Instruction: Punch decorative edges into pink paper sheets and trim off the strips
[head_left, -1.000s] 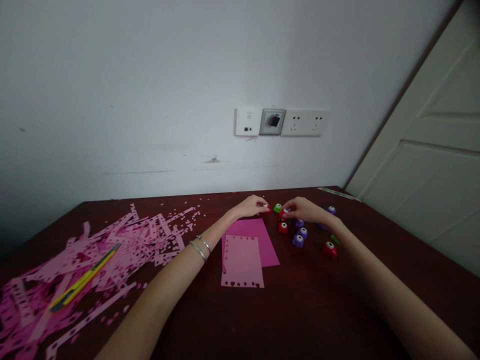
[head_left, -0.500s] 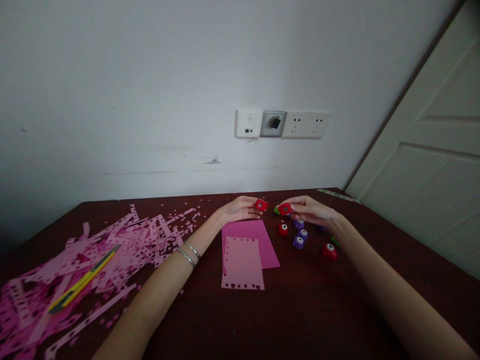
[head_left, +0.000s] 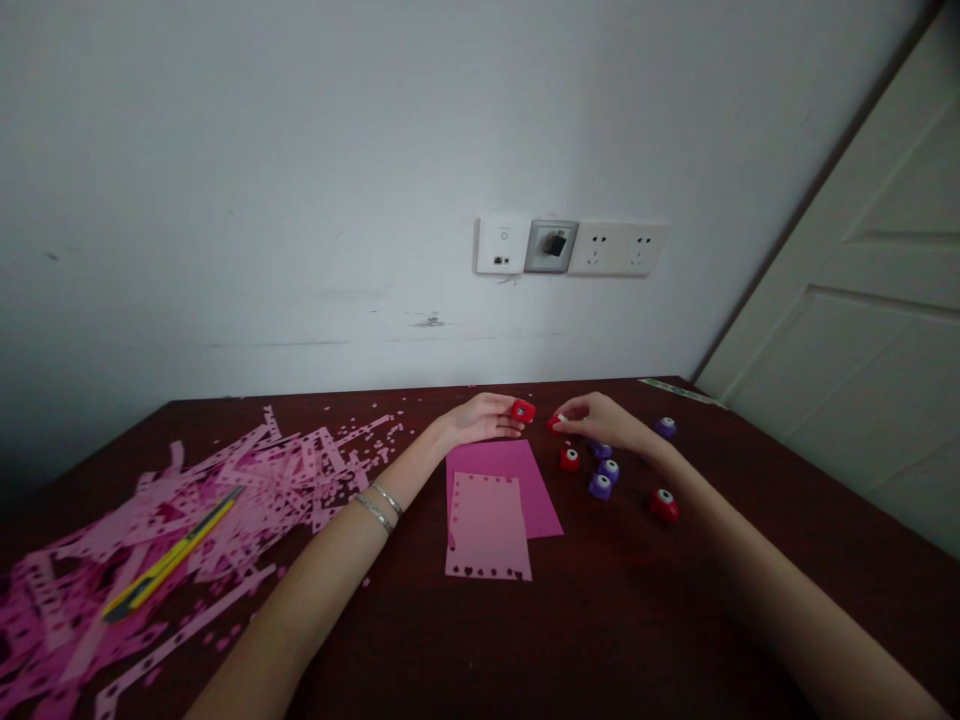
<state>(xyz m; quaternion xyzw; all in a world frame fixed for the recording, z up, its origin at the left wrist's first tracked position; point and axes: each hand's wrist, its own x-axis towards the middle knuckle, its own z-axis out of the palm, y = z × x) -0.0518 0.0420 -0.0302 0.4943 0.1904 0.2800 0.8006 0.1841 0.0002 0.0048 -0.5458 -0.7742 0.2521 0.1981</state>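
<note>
My left hand [head_left: 484,416] is closed round a small red paper punch [head_left: 523,410], held just above the far edge of a dark pink sheet [head_left: 517,480]. My right hand [head_left: 600,420] pinches another red punch [head_left: 556,423] close to the tabletop, a little to the right of the left hand. A lighter pink sheet [head_left: 487,525] with heart holes punched along its edges lies on top of the dark one. Loose punches lie below my right hand: a red one [head_left: 569,459], purple ones [head_left: 602,480], a far purple one [head_left: 664,427] and another red one [head_left: 664,503].
A heap of punched pink paper strips [head_left: 225,500] covers the left of the dark wooden table [head_left: 600,620], with a yellow utility knife [head_left: 169,568] lying on it. Wall sockets [head_left: 570,247] sit above the table's far edge. A white door [head_left: 862,330] stands at the right.
My left hand lifted a red punch off the table and holds it up. My right hand picked up another red punch, then lowered it and shifted left, covering the green punch.
</note>
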